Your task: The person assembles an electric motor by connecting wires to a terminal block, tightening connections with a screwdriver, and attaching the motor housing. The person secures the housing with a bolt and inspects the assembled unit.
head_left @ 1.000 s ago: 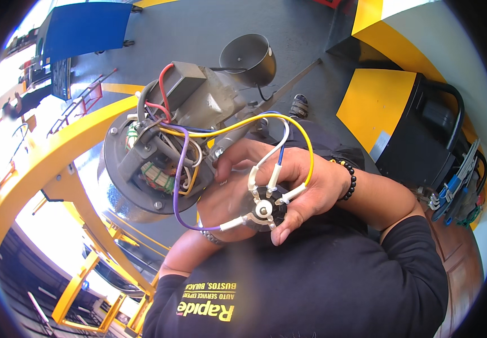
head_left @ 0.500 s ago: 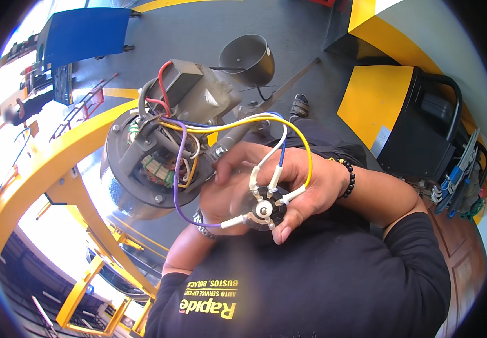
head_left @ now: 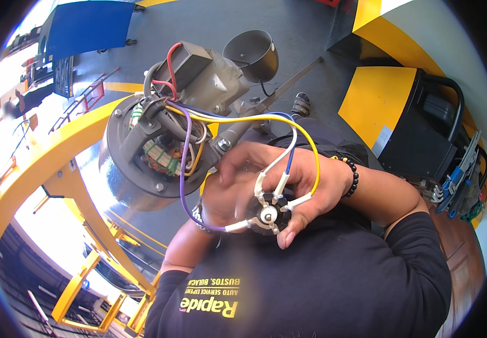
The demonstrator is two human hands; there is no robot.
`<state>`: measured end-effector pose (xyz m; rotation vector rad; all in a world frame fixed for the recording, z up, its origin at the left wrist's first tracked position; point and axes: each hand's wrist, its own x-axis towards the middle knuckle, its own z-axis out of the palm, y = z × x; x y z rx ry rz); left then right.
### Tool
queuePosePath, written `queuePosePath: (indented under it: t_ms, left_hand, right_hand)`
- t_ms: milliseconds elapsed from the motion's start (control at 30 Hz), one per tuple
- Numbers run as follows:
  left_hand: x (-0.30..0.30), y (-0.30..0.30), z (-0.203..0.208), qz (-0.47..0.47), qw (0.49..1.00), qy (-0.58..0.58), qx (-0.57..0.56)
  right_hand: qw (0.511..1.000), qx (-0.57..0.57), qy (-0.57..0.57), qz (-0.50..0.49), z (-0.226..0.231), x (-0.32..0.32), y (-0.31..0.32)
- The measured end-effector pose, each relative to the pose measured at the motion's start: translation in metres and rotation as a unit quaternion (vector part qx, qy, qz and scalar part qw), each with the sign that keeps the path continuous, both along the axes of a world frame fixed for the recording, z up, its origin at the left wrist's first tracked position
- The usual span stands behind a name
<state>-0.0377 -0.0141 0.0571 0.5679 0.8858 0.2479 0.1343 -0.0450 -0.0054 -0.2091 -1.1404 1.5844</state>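
Here's the right hand [head_left: 325, 180], coming in from the person's right on a bent elbow, a black beaded bracelet [head_left: 354, 180] at its wrist. Its thumb stretches forward along the near edge of a round black plastic switch with a white hub [head_left: 268, 215] — the switch is gripped, sitting just in front of that palm, hub and metal terminals facing up. The index finger bends out to the left, its tip curled down beyond the switch.

And the left hand [head_left: 221, 203]? It's behind and left of the switch, forearm rising from the lower left, a pale metal wristband [head_left: 199, 217] on its wrist. Its fingers are mostly hidden, so whether it's closed on anything I cannot tell.

Four white-sleeved leads meet the switch: a purple wire [head_left: 183, 186] looping in from the left hand's side, and a white wire [head_left: 288, 147], a blue wire [head_left: 291, 158] and a thick yellow wire [head_left: 316, 152] arching over the right hand. They run back to a round grey metal motor housing [head_left: 142, 188], up and left of both hands, its windings exposed. A red wire [head_left: 169, 62] bends around a dark grey rectangular box [head_left: 190, 70] above it — and beyond the hands stands an open dark round metal pot [head_left: 254, 56].
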Motion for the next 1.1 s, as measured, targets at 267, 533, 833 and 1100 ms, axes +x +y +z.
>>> queuePosePath:
  t_ms: [267,533,833,1100]
  left_hand:
    - [-0.022,0.011,-0.01,-0.338,0.834,0.083,0.428]
    - [-0.025,0.001,-0.025,-0.262,0.752,0.048,0.603]
    - [-0.021,0.015,-0.032,-0.304,0.799,0.028,0.518]
    - [-0.001,0.022,-0.014,-0.255,0.864,-0.009,0.434]
  right_hand:
    - [0.997,0.037,-0.016,-0.066,0.0,-0.002,-0.001]
    - [0.997,0.027,-0.013,-0.077,0.0,-0.002,0.0]
    - [0.991,0.046,-0.074,-0.105,0.009,0.008,0.008]
    - [0.991,0.043,-0.087,-0.091,0.011,0.019,0.012]
